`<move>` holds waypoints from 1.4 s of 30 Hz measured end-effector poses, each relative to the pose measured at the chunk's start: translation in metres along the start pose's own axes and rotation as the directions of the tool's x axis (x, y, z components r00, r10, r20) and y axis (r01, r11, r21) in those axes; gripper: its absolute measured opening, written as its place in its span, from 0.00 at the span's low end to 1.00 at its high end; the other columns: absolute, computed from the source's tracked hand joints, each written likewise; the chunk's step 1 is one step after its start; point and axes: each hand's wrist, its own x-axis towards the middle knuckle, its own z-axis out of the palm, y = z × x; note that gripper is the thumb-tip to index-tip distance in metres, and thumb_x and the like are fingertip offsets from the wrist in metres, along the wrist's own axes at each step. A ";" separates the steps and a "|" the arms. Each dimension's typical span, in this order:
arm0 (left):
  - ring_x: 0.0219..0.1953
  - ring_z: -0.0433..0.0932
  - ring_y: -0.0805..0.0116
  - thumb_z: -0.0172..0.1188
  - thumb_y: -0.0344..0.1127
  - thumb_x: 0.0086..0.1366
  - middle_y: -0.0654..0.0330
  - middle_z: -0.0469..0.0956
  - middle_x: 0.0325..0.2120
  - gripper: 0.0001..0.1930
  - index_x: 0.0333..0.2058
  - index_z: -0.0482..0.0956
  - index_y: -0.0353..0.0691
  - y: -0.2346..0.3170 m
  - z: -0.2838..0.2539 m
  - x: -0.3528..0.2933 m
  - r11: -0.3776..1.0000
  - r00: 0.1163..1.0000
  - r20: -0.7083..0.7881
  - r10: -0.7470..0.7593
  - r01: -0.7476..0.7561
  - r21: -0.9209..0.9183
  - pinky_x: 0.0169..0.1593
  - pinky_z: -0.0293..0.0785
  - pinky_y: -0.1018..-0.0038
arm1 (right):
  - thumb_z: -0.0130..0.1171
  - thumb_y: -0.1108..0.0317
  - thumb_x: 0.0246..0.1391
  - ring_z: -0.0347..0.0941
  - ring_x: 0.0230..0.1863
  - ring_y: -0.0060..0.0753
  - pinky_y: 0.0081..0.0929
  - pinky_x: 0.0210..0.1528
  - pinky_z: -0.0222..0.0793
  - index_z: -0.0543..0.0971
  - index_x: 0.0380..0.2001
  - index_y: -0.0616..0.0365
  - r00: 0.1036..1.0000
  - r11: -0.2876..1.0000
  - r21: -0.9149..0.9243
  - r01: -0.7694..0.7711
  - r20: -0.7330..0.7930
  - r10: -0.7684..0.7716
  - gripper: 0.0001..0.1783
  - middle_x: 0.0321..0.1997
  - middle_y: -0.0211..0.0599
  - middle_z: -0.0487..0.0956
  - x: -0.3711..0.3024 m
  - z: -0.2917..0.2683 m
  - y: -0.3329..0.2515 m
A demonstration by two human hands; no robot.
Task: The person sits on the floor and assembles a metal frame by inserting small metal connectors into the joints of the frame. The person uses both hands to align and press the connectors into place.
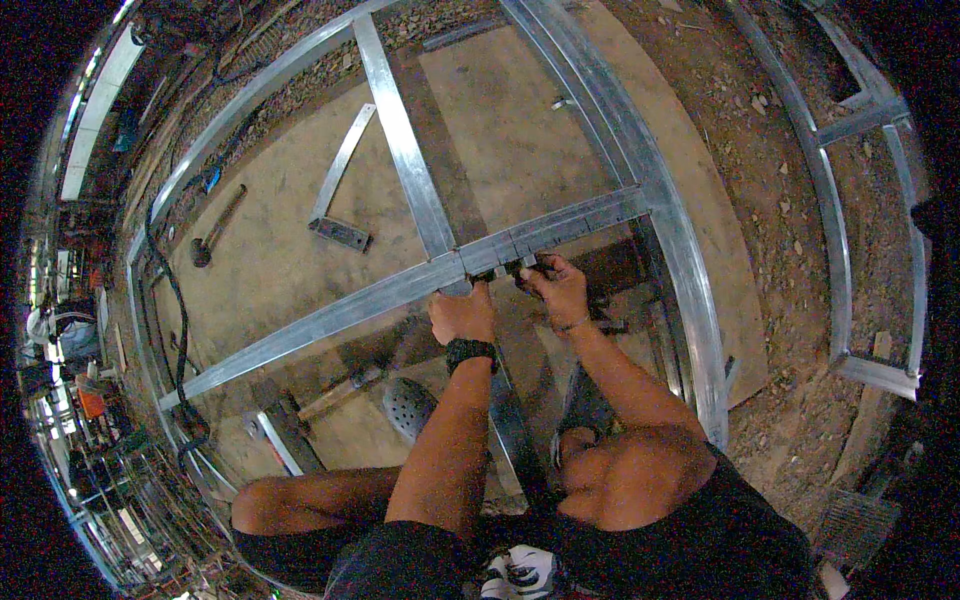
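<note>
A silver metal tube frame lies before me, its cross tube meeting an upright tube near the middle. My left hand, with a black band at its wrist, is closed against the near side of that joint. My right hand is just to its right, thumb and fingers pinched on a small dark piece at the tube's near edge. What exactly that piece is I cannot make out. Dark lines mark the tube above it. The left fingertips are partly hidden.
Inside the frame lie a try square and a hammer on a brown board. Nearer me are a grey clog and a wooden-handled tool. A black cable crosses the left side. Another metal frame stands at right on dirt.
</note>
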 end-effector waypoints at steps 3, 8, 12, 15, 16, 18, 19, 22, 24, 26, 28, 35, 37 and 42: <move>0.50 0.81 0.39 0.72 0.59 0.50 0.37 0.81 0.47 0.38 0.47 0.79 0.27 -0.010 0.013 0.007 0.994 0.996 -0.044 0.078 -0.081 -0.079 0.54 0.78 0.51 | 0.73 0.75 0.53 0.82 0.41 0.27 0.27 0.46 0.80 0.82 0.45 0.64 0.999 0.997 -0.061 0.045 -0.012 -0.046 0.16 0.42 0.34 0.85 0.006 -0.004 0.013; 0.50 0.82 0.38 0.73 0.61 0.49 0.36 0.81 0.48 0.40 0.47 0.79 0.26 -0.034 0.028 0.027 0.998 0.998 0.011 0.057 -0.057 -0.020 0.54 0.78 0.53 | 0.73 0.75 0.53 0.81 0.40 0.27 0.28 0.45 0.81 0.83 0.43 0.64 1.000 1.000 -0.015 -0.004 0.005 0.004 0.14 0.41 0.33 0.85 -0.001 0.008 -0.001; 0.50 0.82 0.39 0.73 0.59 0.49 0.36 0.82 0.46 0.39 0.46 0.79 0.26 -0.005 0.005 0.005 0.997 0.997 0.064 -0.037 0.033 0.075 0.55 0.78 0.53 | 0.73 0.74 0.54 0.81 0.40 0.27 0.27 0.45 0.81 0.82 0.43 0.63 0.999 0.999 0.012 -0.039 -0.033 0.040 0.14 0.41 0.33 0.84 -0.004 0.003 -0.003; 0.49 0.82 0.39 0.73 0.58 0.49 0.37 0.82 0.45 0.38 0.45 0.79 0.26 -0.007 -0.002 0.006 1.000 1.000 0.027 0.006 -0.007 0.018 0.55 0.78 0.53 | 0.72 0.74 0.55 0.81 0.40 0.27 0.28 0.45 0.81 0.82 0.44 0.63 0.997 0.989 0.122 -0.081 0.007 0.080 0.14 0.41 0.33 0.84 -0.006 0.010 -0.007; 0.49 0.82 0.39 0.73 0.58 0.50 0.37 0.82 0.45 0.38 0.45 0.79 0.26 -0.004 -0.004 0.005 0.999 1.000 0.023 -0.015 0.014 0.029 0.55 0.78 0.53 | 0.72 0.74 0.56 0.81 0.40 0.27 0.28 0.45 0.82 0.81 0.44 0.63 0.995 0.984 0.152 -0.097 0.018 0.096 0.14 0.41 0.33 0.84 -0.006 0.010 -0.007; 0.48 0.82 0.39 0.74 0.57 0.50 0.37 0.82 0.44 0.37 0.45 0.78 0.25 0.003 -0.006 0.001 0.997 0.998 0.015 -0.057 0.056 0.049 0.54 0.78 0.53 | 0.71 0.74 0.56 0.80 0.40 0.26 0.28 0.44 0.81 0.81 0.44 0.62 0.993 0.983 0.142 -0.117 0.024 0.115 0.13 0.41 0.32 0.84 -0.006 0.009 -0.008; 0.48 0.83 0.39 0.74 0.57 0.50 0.37 0.82 0.44 0.37 0.45 0.79 0.26 0.002 -0.005 0.001 0.998 0.999 0.013 -0.047 0.046 0.045 0.54 0.79 0.53 | 0.71 0.74 0.56 0.80 0.39 0.26 0.28 0.43 0.81 0.81 0.44 0.62 0.992 0.983 0.137 -0.125 0.028 0.123 0.13 0.40 0.31 0.84 -0.006 0.008 -0.009; 0.47 0.83 0.39 0.74 0.57 0.50 0.37 0.82 0.44 0.37 0.45 0.79 0.27 -0.002 -0.002 0.004 0.999 0.999 0.029 -0.035 0.035 0.001 0.53 0.79 0.53 | 0.72 0.74 0.56 0.80 0.39 0.25 0.26 0.42 0.80 0.82 0.44 0.61 0.997 0.994 0.079 -0.070 0.022 0.069 0.13 0.40 0.30 0.84 -0.004 0.009 -0.007; 0.47 0.83 0.39 0.75 0.57 0.50 0.37 0.82 0.45 0.37 0.46 0.79 0.27 -0.008 0.000 0.007 0.996 0.997 0.068 -0.047 0.052 -0.070 0.53 0.79 0.53 | 0.72 0.73 0.56 0.80 0.39 0.24 0.25 0.41 0.79 0.82 0.44 0.61 0.991 0.989 0.064 -0.134 0.005 0.134 0.13 0.41 0.30 0.84 -0.010 0.010 -0.012; 0.47 0.83 0.39 0.75 0.58 0.49 0.37 0.82 0.45 0.38 0.46 0.79 0.27 -0.008 0.005 0.009 0.998 0.997 0.060 -0.052 0.053 -0.025 0.53 0.79 0.53 | 0.73 0.72 0.56 0.79 0.38 0.23 0.24 0.41 0.78 0.83 0.44 0.60 0.994 0.992 0.056 -0.113 -0.002 0.113 0.14 0.41 0.30 0.84 -0.010 0.008 -0.013; 0.48 0.82 0.38 0.75 0.59 0.49 0.37 0.82 0.45 0.39 0.46 0.79 0.27 -0.014 0.014 0.013 0.999 0.998 0.039 -0.050 0.050 0.005 0.52 0.79 0.52 | 0.73 0.71 0.55 0.79 0.38 0.23 0.24 0.41 0.78 0.83 0.45 0.59 1.000 0.998 0.065 -0.013 0.015 0.012 0.15 0.41 0.29 0.84 -0.007 0.007 -0.006; 0.48 0.82 0.37 0.74 0.56 0.49 0.37 0.82 0.45 0.36 0.44 0.79 0.27 -0.022 0.018 0.014 0.996 0.998 -0.037 0.047 -0.044 0.072 0.52 0.79 0.51 | 0.73 0.69 0.56 0.80 0.39 0.23 0.24 0.41 0.78 0.83 0.49 0.59 0.992 0.985 0.121 -0.125 0.019 0.124 0.18 0.43 0.28 0.85 -0.013 0.011 -0.020; 0.48 0.82 0.38 0.74 0.55 0.48 0.37 0.82 0.44 0.35 0.44 0.79 0.27 -0.020 0.016 0.014 0.996 0.999 -0.027 0.034 -0.032 0.087 0.52 0.79 0.51 | 0.73 0.69 0.56 0.79 0.40 0.22 0.24 0.41 0.78 0.83 0.49 0.59 0.993 0.992 0.056 -0.117 0.007 0.117 0.18 0.43 0.28 0.85 -0.011 0.010 -0.017; 0.47 0.83 0.38 0.74 0.54 0.47 0.39 0.83 0.42 0.35 0.44 0.79 0.28 -0.002 0.000 0.001 1.000 1.000 -0.026 -0.013 0.013 0.025 0.52 0.79 0.50 | 0.73 0.69 0.57 0.79 0.38 0.22 0.23 0.40 0.77 0.83 0.49 0.59 0.990 0.970 0.200 -0.138 0.036 0.133 0.17 0.42 0.27 0.84 -0.014 0.009 -0.022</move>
